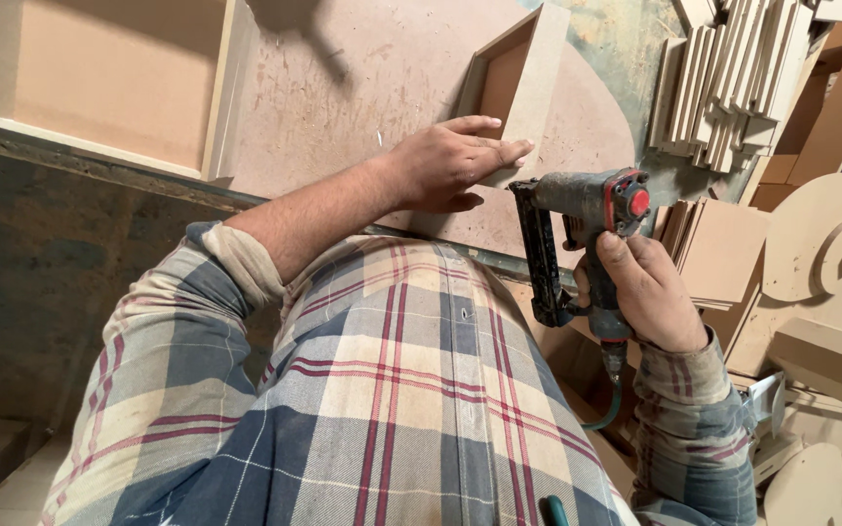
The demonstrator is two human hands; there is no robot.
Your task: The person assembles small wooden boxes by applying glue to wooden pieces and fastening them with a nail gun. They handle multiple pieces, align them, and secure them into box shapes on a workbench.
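My left hand [455, 161] reaches out over the workbench and rests its fingers on the near edge of a small open box of brown fibreboard [518, 83]. My right hand [647, 292] grips the handle of a black pneumatic nail gun [577, 229] with a red cap at its back. The gun's long magazine points down, just to the right of my left hand and near the bench edge. A green air hose [608, 409] hangs from the gun's handle. My plaid shirt fills the lower middle of the view.
The box sits on a large fibreboard sheet [343, 97] on the bench. A bigger open frame [119, 88] lies at far left. Stacks of cut boards [733, 78] stand at upper right, square panels [723, 248] and round discs [830, 244] at right.
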